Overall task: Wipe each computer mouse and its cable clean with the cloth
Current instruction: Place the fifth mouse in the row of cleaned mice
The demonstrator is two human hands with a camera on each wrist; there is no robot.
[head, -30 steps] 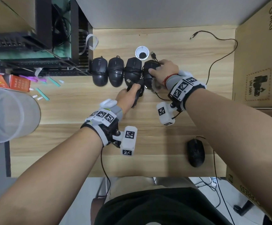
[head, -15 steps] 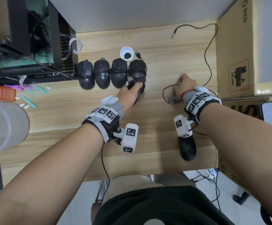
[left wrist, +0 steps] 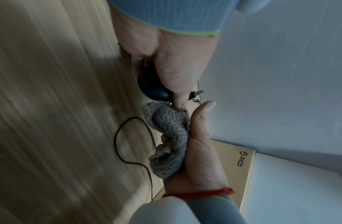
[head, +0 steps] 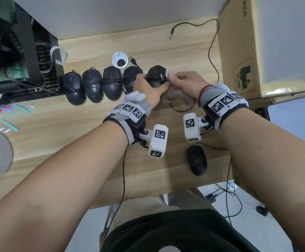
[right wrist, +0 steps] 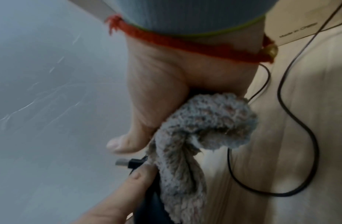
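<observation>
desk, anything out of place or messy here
Mostly tidy: four wrapped mice sit in a row. The odd ones out: a lone mouse near the front edge with its cable trailing off the desk, and a loose cable snaking by the cardboard box.

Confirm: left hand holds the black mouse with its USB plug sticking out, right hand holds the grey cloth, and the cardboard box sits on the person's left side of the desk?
Not quite. The cardboard box sits on the person's right side of the desk, as the head view shows. The rest stands: the left hand holds the black mouse with its USB plug sticking out, and the right hand holds the grey cloth.
</observation>
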